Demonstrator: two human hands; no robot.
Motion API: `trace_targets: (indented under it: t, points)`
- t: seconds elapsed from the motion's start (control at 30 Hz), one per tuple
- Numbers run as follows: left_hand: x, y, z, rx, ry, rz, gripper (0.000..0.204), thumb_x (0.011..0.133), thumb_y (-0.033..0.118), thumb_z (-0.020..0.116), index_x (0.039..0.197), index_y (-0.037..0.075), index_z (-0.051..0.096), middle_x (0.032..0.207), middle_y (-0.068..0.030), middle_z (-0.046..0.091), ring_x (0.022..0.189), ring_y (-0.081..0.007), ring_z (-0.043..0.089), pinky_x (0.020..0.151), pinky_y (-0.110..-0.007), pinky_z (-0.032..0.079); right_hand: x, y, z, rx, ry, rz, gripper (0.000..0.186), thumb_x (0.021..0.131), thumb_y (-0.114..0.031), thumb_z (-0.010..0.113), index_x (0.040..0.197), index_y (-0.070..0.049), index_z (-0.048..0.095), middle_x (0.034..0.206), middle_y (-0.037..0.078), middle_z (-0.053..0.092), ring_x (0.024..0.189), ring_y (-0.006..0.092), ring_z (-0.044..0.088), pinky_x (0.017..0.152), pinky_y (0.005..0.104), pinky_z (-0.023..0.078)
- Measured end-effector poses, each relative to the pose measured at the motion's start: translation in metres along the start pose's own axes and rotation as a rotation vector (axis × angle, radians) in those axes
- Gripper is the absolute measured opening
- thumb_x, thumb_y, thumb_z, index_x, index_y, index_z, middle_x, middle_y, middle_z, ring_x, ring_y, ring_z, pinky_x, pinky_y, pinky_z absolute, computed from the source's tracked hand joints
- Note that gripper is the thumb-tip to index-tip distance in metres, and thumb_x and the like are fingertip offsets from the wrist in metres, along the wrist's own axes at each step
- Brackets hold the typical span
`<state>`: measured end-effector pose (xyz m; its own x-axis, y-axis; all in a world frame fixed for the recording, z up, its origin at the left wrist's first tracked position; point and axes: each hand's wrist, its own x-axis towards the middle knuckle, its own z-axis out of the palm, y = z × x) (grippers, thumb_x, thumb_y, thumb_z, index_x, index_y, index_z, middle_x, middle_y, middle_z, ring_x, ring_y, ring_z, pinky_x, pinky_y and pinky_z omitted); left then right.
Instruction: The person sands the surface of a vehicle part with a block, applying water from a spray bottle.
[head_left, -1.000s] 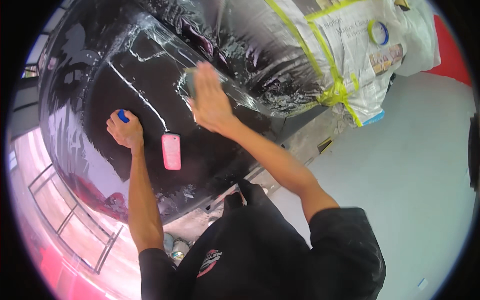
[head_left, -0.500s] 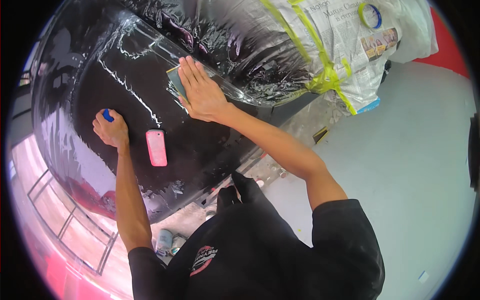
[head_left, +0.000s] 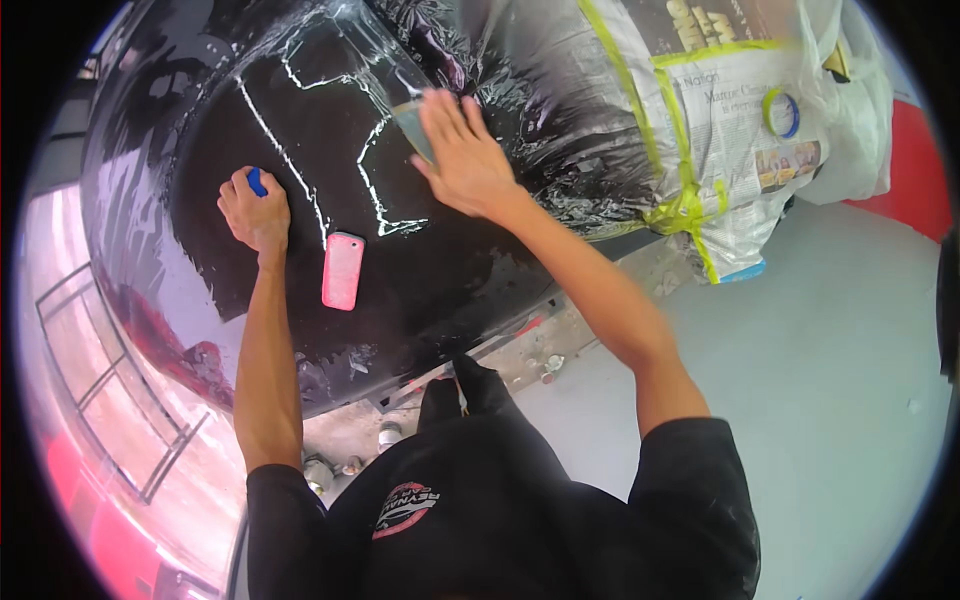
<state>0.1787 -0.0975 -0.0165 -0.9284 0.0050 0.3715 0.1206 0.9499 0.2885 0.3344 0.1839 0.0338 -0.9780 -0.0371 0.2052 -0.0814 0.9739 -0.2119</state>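
A dark, wet, glossy car panel [head_left: 300, 330] lies before me, streaked with thin lines of white suds. My left hand [head_left: 255, 215] is closed around a small blue object [head_left: 257, 182], its kind mostly hidden by the fingers, and rests on the panel's left part. Farther right, my right hand [head_left: 470, 160] presses flat on a grey-green sheet of sandpaper [head_left: 413, 130], with the fingers stretched over it and the thumb apart. The sheet's left part sticks out beside the index finger. Between my forearms, a pink phone-shaped piece [head_left: 343, 272] lies on the panel.
Dark plastic sheeting [head_left: 560, 130] and newspaper [head_left: 735, 130], fixed with yellow-green tape [head_left: 685, 205], cover the area beyond my right hand. A blue-and-yellow tape roll [head_left: 781, 112] lies on the newspaper. Cans [head_left: 318, 474] stand on the floor near my left elbow.
My right hand and the sandpaper have slid right across the panel, baring a white suds line. My left hand has moved slightly farther away with the blue object. The whole view has shifted.
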Motion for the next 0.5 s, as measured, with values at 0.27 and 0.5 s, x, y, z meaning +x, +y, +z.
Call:
trace_targets:
  t: [0.27,0.5]
  points:
    - [0.007,-0.002,-0.003,0.013,0.1,0.06,0.021,0.087,0.027,0.068,0.104,0.015,0.071,0.105,-0.0101,0.064,0.099,-0.0352,0.063,0.081,-0.049,0.055,-0.063,-0.01,-0.02,0.053,-0.119,0.069,0.078,0.101,-0.03,0.059,0.153,0.017,0.027,0.166,0.034,0.022,0.155,0.0513,0.02,0.126,0.0607,0.018]
    - [-0.002,-0.017,0.003,-0.007,0.046,0.05,0.025,0.085,0.029,0.07,0.107,0.016,0.07,0.109,-0.01,0.063,0.101,-0.0344,0.062,0.08,-0.05,0.055,-0.008,-0.003,0.003,-0.011,-0.077,0.022,0.075,0.103,-0.035,0.055,0.156,0.012,0.028,0.165,0.033,0.026,0.156,0.0468,0.022,0.125,0.0622,0.017]
